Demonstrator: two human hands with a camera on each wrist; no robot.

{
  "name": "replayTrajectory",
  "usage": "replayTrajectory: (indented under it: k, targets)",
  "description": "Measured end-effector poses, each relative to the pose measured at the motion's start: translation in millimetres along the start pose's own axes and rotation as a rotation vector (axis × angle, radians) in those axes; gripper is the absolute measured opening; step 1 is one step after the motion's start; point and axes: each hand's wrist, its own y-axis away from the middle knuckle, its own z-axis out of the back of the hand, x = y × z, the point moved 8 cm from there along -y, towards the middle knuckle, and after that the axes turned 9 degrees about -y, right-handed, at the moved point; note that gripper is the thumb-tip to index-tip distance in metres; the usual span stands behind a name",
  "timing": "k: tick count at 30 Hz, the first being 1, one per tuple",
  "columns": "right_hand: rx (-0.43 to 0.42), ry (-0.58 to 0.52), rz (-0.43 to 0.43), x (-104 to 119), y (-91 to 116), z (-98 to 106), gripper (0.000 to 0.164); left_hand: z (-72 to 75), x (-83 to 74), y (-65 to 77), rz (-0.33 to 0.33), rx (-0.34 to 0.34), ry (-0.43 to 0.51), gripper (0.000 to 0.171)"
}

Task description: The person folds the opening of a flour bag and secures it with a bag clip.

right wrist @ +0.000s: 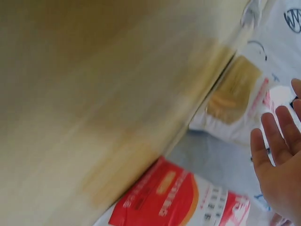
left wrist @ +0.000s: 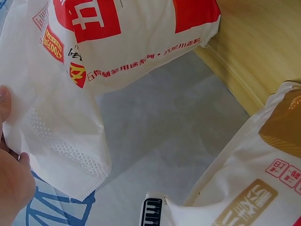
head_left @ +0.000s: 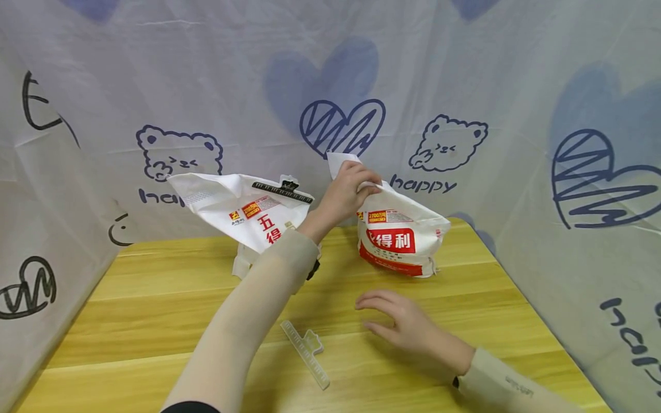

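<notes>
My left hand (head_left: 347, 194) grips the gathered top of a white flour bag (head_left: 397, 209) with red printing, which stands at the back right of the table. In the left wrist view, the fingers hold the edge of the same bag (left wrist: 61, 117). My right hand (head_left: 408, 324) hovers over the table in front of that bag, fingers spread and holding nothing. A clear plastic sealing clip (head_left: 306, 355) lies on the table to the left of the right hand. In the right wrist view, the bag's red lower part (right wrist: 160, 193) shows below the open right hand (right wrist: 282, 160).
A second white flour bag (head_left: 232, 203) stands at the back left, its top folded over and held by a black sealing clip (head_left: 282, 191). My left forearm partly hides it. The wooden table (head_left: 155, 321) meets a printed cloth (head_left: 237, 86) behind and at both sides.
</notes>
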Motion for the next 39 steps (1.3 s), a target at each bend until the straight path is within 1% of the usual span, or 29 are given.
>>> replayTrajectory:
  k: [6, 9, 13, 15, 18, 20, 23, 27, 31, 36, 39]
  targets:
    - [0.15, -0.042, 0.017, 15, 1, -26, 0.038, 0.0, -0.3, -0.4, -0.002, -0.002, -0.009, 0.016]
    - [0.239, -0.053, 0.008, 20, 2, -41, 0.038, 0.1, -0.4, 0.0, 0.007, 0.004, -0.013, 0.017]
    - [0.366, -0.026, -0.033, 24, 4, -58, 0.041, -0.9, -0.1, 0.8, 0.015, 0.013, -0.012, 0.017]
    - [0.423, -0.001, -0.036, 26, 4, -66, 0.044, -1.1, -0.2, 0.9, 0.015, 0.011, -0.011, 0.017]
    - [0.497, 0.026, -0.001, 30, 3, -75, 0.049, -0.4, -0.7, 0.8, 0.01, 0.002, -0.008, 0.016]
    - [0.537, 0.043, 0.038, 33, 2, -81, 0.051, 0.3, -1.0, 0.7, 0.009, -0.003, -0.006, 0.016]
    - [0.572, 0.057, 0.09, 38, 2, -88, 0.05, 0.1, -0.9, 0.3, 0.015, 0.004, -0.004, 0.016]
    - [0.586, 0.096, 0.157, 41, 3, -93, 0.045, -0.7, -0.6, 0.6, 0.027, 0.02, -0.005, 0.017]
    - [0.599, 0.144, 0.205, 43, 6, -96, 0.041, -0.9, -0.5, 1.0, 0.03, 0.025, -0.005, 0.017]
    - [0.606, 0.15, 0.21, 42, 8, -96, 0.039, -0.4, -0.1, 1.1, 0.025, 0.015, 0.002, 0.016]
    - [0.606, 0.132, 0.192, 41, 10, -95, 0.04, -0.6, -0.6, 1.5, 0.021, 0.009, 0.006, 0.016]
